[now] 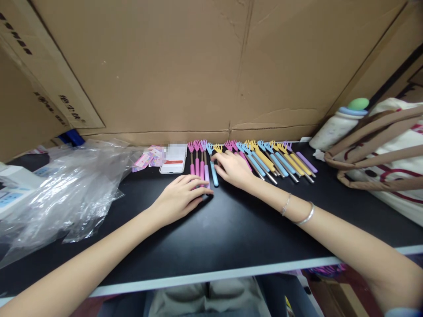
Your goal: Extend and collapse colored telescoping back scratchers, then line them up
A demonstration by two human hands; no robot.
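Right hand (235, 169) curled at the yellow-headed scratcher (218, 148), its head poking out just on the far side; whether those fingers grip it, can't tell! Blue scratcher (214, 176) just left, long axis running near to far, right hand nearer. Left hand (181, 198), fingers loosely apart, over the pink handles (197, 167); phone (173, 166) farther left.

So the table (224, 233) backs onto a cardboard wall (165, 66). Heap of plastic bags (72, 189) on the left, then cards (145, 159), then a phone (173, 165). Left hand (180, 196) is over one bunch of back scratchers (197, 166), with a second bunch (286, 163) right of it. Bottle (337, 127) and tote bag (390, 158) sit far right.
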